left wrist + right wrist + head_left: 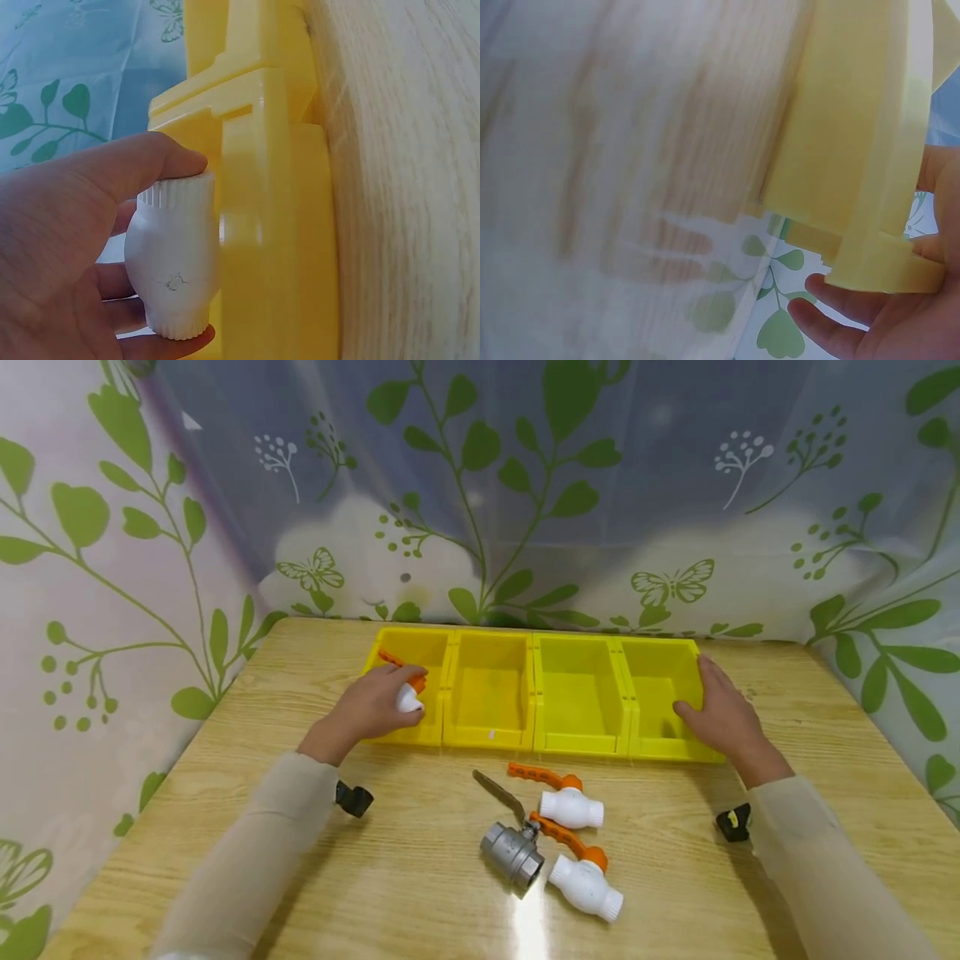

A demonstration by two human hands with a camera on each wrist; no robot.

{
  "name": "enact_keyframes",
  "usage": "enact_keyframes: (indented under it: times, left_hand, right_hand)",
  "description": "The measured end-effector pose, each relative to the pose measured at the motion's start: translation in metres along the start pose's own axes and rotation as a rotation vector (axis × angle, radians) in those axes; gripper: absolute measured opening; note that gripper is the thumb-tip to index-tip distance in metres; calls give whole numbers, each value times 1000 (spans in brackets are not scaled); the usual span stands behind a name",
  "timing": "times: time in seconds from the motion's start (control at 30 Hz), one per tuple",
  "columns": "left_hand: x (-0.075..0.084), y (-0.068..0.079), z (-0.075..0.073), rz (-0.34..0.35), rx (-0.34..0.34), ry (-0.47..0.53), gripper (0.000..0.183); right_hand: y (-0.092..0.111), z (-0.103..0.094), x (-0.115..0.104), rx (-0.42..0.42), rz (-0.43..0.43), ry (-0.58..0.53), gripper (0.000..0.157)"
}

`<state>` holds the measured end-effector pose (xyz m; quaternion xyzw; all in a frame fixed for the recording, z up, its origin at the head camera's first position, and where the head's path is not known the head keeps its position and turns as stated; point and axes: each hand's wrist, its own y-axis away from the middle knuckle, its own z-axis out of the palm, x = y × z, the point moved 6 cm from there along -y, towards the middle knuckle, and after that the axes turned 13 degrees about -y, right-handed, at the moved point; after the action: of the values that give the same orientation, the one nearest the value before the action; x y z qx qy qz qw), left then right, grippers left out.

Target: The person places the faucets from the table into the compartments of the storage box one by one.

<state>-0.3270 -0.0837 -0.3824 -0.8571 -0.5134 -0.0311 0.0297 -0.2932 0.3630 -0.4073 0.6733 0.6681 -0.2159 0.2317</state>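
The left hand (367, 702) pinches an orange-handled white valve (174, 255) end to end between thumb and fingers, at the opening of the leftmost yellow bin (408, 737), while the right hand (723, 710) grips the rightmost bin (667, 748) by its outer wall, a metal valve (512, 856) lying nearer on the table (405, 868).

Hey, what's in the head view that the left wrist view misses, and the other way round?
Only the head view shows the right hand, the metal ball valve and two loose white ball valves.

Only the left wrist view shows the small dark mark on the held white ball valve.

Both show that valve in the left hand, yellow bins, wooden tabletop and leaf-print backdrop.
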Motion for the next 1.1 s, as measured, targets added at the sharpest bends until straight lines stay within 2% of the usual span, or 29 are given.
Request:
enact_keyframes:
  times: [0.23,0.47,0.8,1.1]
  left_hand:
    - [-3,-6,7,-10,21,-24,57]
    - [-1,-8,17,-9,5,-12,59]
    - [0,-15,14,-7,25,-16,58]
    - [-1,-19,23,-19,2,-18,59]
  right_hand:
    - [-1,1,-3,9,-4,-5,82]
    - [4,3,-1,-4,15,3,83]
    - [2,-1,0,15,5,6,83]
    - [2,0,0,8,15,-1,83]
